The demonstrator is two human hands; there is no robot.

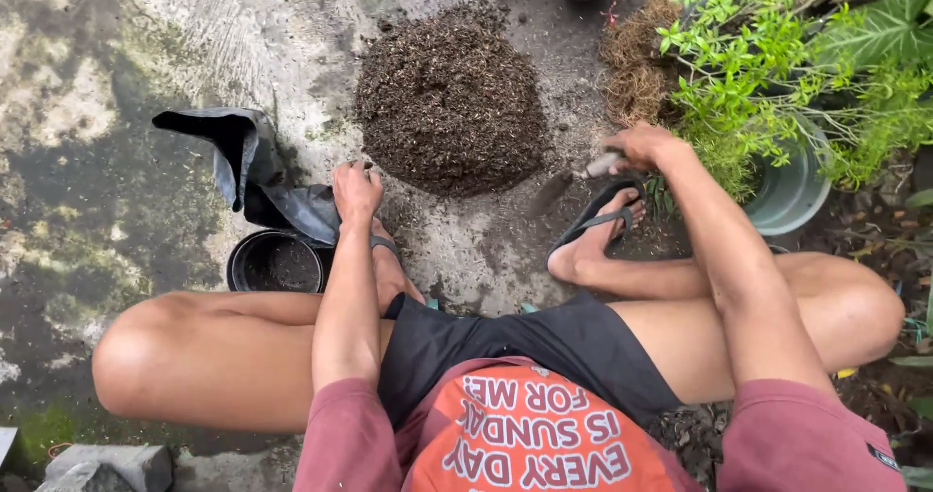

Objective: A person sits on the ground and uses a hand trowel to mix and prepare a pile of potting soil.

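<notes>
Potting work is judged to be at the soil-scooping step: a small trowel (pixel 573 179) is gripped in the right hand (pixel 643 146), fingers wrapped shut round its pale handle, the dark blade resting low at the right foot of the soil heap (pixel 450 99). The left hand (pixel 356 189) is laid on the black plastic bag (pixel 255 167) at its lower right edge, fingers curled onto the fold; whether the film is actually pinched cannot be told. A black round pot (pixel 277 262) is seen just below the bag, touching it, beside the left knee; its inside looks dark, some soil seemingly lying in it. The person is squatting on bare concrete ground (pixel 87 162), sandalled feet set either side of the gap in front of the heap.

Next move, as judged: the blade is to be pushed into the heap's near edge and the load carried left, across the right foot, to the bag or pot; a level blade is called for, since loose soil is easily spilled.

Room: open ground is left on the far left and between the feet. The right side is crowded by a leafy green plant (pixel 777 55) in a grey-green pot (pixel 792 196) and a tuft of dry brown fibre (pixel 637 60), near the right hand, so the elbow swing is limited there
</notes>
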